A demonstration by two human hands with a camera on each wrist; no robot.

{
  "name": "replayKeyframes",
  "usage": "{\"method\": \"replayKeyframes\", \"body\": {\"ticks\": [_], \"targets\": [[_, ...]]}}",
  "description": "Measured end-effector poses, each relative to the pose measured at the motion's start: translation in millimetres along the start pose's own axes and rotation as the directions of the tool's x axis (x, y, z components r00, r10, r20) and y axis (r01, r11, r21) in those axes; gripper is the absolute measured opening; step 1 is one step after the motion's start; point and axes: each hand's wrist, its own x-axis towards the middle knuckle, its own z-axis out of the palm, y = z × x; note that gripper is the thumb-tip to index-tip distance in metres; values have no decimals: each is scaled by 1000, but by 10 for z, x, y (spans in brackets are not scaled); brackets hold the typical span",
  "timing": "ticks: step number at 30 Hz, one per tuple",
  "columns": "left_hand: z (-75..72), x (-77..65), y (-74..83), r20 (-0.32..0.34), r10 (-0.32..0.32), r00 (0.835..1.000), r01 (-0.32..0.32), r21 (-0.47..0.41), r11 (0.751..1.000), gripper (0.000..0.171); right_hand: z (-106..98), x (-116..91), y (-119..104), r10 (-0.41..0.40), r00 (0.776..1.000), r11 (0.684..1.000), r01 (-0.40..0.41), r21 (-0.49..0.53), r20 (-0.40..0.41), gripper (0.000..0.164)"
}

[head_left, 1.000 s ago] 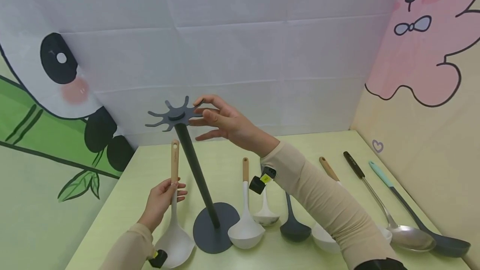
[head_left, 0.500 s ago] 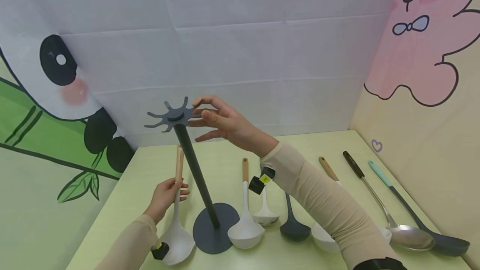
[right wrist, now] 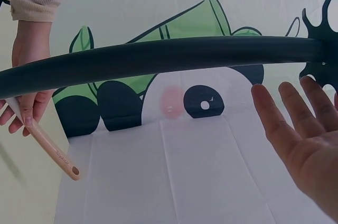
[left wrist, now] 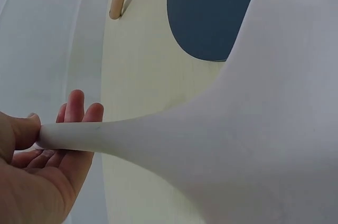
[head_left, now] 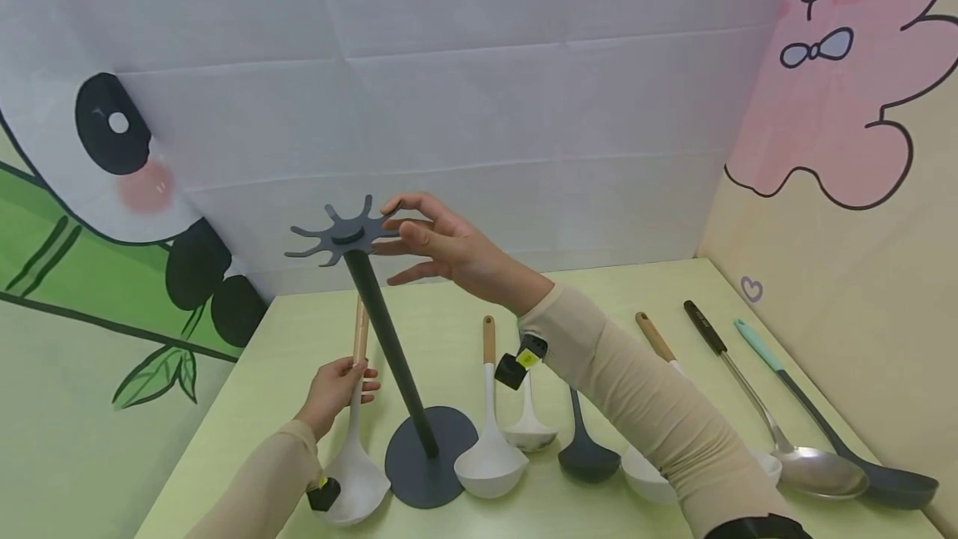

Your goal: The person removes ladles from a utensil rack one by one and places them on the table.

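My left hand (head_left: 333, 389) grips the shaft of a white turner (head_left: 358, 477), just below its wooden handle (right wrist: 53, 152). The turner leans upright left of a dark utensil stand (head_left: 383, 339), its broad head low by the stand's round base (head_left: 430, 481). In the left wrist view, that head (left wrist: 264, 145) fills the right side, while thumb and fingers close round the narrow shaft. My right hand (head_left: 471, 256) is at the stand's top, thumb and forefinger pinching one arm of the hook ring (head_left: 348, 231). Its other fingers (right wrist: 269, 123) spread out loosely below.
Right of the base lie a white ladle (head_left: 490, 472) with a wooden handle, a smaller white ladle (head_left: 531, 435) and a dark ladle (head_left: 590, 460). A white utensil (head_left: 645, 474) is partly under the right sleeve. Farther right are a steel spoon (head_left: 827, 474) and a mint-handled dark utensil (head_left: 901, 489).
My left hand has shifted a little right with the turner, whose handle top has tipped lower and closer behind the stand's pole. The right hand keeps its place on the hook ring.
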Motion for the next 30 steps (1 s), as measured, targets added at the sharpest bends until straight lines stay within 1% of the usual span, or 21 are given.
{"method": "replayKeyframes", "body": {"ticks": [8,11,16,30], "targets": [[12,66,-33,15,-1,1000,1,-6,1000,35,-3,7,6,-2,1000,1000,2,1,3,85],[12,99,-59,17,-10,1000,10,-9,1000,36,0,9,4,0,1000,1000,0,2,4,84],[7,119,-78,15,-33,999,33,4,999,37,4,6,7,4,1000,1000,-4,2,1,84],[-20,169,-125,15,-67,998,66,58,996,38,1,9,17,8,1000,1000,-8,6,-2,84]]}}
